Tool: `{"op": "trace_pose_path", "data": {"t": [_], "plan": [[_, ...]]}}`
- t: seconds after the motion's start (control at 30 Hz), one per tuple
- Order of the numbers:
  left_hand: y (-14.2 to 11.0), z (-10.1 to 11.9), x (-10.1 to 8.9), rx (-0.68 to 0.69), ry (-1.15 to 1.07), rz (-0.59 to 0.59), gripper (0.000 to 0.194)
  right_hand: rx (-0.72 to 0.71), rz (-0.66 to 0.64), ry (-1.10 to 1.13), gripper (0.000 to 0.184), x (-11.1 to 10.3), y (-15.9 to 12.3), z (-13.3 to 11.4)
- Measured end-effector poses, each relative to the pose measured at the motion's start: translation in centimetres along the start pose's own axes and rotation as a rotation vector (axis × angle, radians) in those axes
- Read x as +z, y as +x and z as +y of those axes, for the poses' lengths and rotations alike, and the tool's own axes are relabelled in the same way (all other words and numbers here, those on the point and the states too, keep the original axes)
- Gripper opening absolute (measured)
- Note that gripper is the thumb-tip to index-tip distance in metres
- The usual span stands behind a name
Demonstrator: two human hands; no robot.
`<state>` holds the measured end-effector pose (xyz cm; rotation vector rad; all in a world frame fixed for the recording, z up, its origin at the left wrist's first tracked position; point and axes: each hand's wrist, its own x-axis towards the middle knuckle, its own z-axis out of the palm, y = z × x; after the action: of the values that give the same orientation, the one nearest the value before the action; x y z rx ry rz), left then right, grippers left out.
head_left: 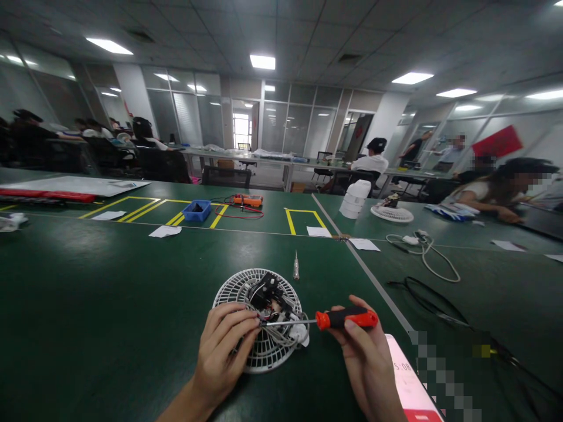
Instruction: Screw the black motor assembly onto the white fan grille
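My right hand grips a screwdriver with a red and black handle, its metal shaft pointing left. My left hand is closed in a pinch at the shaft's tip; whatever small thing sits between the fingertips is too hidden to name. Beneath both lies a round white fan grille on the green table. A black motor assembly with wires and a coiled grey cable rests on the grille. A small clear-handled screwdriver lies just beyond it.
A lit phone lies by my right wrist. Farther off are a blue bin, an orange multimeter, a white plastic housing and another fan grille. Cables spread on the right. A person sits at the right.
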<state>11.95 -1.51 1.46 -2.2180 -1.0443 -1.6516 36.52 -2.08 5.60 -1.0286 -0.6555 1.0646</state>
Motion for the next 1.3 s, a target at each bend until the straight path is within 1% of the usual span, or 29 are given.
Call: {"op": "trace_pose_path", "data": {"t": [0.13,0.37,0.47,0.53,0.63,0.77,0.83,0.97,1.07,1.3], "plan": [[0.1,0.1,0.0,-0.015,-0.022,0.006,0.027,0.013,0.007,-0.012,0.065,0.2,-0.1,0.2],[0.2,0.2,0.0,-0.030,-0.039,0.002,0.025,0.025,0.065,-0.025,0.066,0.4,-0.1,0.5],[0.1,0.1,-0.1,-0.035,-0.044,-0.004,0.024,0.054,0.049,-0.035,0.069,0.5,0.0,0.7],[0.1,0.1,-0.1,-0.037,-0.047,-0.004,0.024,0.075,0.019,-0.042,0.068,0.4,0.1,0.8],[0.1,0.1,0.0,-0.036,-0.049,-0.019,0.024,0.098,-0.002,-0.028,0.060,0.3,0.1,1.2],[0.0,0.2,0.1,-0.025,-0.057,-0.043,0.025,0.123,0.030,0.022,0.048,0.2,0.3,1.7],[0.0,0.3,0.1,-0.020,-0.062,-0.051,0.024,0.127,0.053,0.060,0.044,0.2,0.4,1.8],[-0.1,0.5,0.2,-0.022,-0.059,-0.075,0.022,0.187,0.030,0.165,0.045,0.0,0.6,1.7],[-0.2,0.7,0.4,-0.021,-0.051,-0.075,0.023,0.213,0.007,0.194,0.045,-0.4,0.8,1.5],[-0.4,0.8,0.6,-0.010,-0.056,-0.085,0.028,0.196,0.088,0.182,0.055,0.0,0.7,0.8]]}}
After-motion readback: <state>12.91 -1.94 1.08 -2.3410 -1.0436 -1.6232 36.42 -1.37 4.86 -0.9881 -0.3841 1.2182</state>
